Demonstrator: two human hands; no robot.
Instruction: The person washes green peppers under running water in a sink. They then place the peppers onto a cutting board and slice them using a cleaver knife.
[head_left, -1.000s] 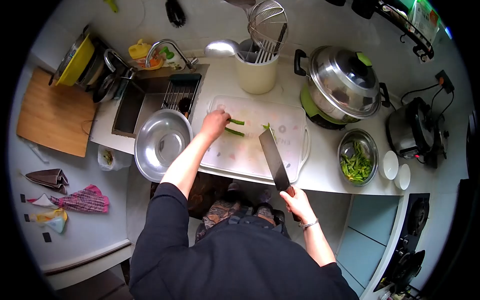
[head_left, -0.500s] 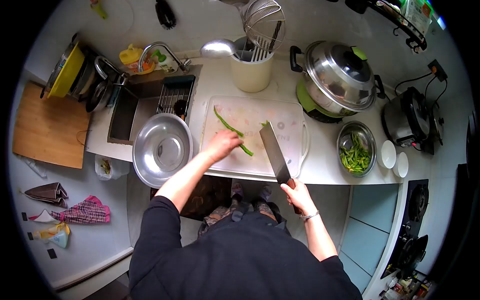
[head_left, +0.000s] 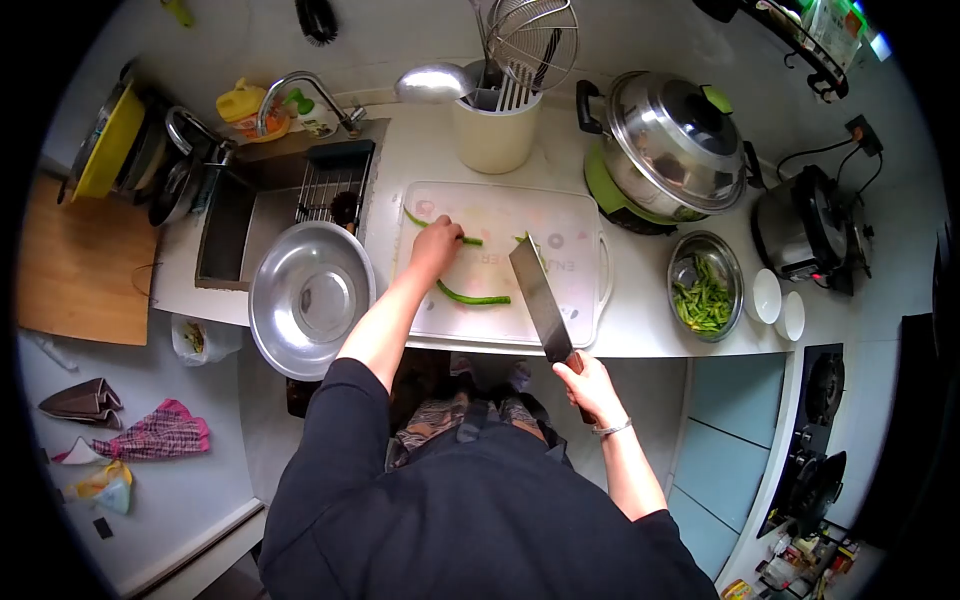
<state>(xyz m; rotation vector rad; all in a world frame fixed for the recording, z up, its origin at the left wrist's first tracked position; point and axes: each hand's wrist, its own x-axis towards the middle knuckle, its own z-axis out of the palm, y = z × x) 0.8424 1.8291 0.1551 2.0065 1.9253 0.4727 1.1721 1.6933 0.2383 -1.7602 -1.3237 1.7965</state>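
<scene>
My left hand [head_left: 437,247] is over the left part of the white cutting board [head_left: 560,210], its fingers closed around a long green bean whose ends stick out on both sides. A second green bean [head_left: 475,298] lies curved on the board just below that hand. My right hand [head_left: 592,388] grips the wooden handle of a cleaver [head_left: 540,300]. The blade slants up and left over the board's right half, with a small green piece beside its tip.
A steel basin [head_left: 312,345] overhangs the counter edge on the left, beside the sink [head_left: 228,262]. To the right stand a steel bowl [head_left: 733,275] of cut green pieces, two white bowls and a lidded steel pot [head_left: 665,130]. A utensil holder [head_left: 495,140] is behind the board.
My left hand has moved up and left, and now holds one bean. The other bean now lies lower on the board. The cleaver stays nearly in place. The whole view has shifted slightly.
</scene>
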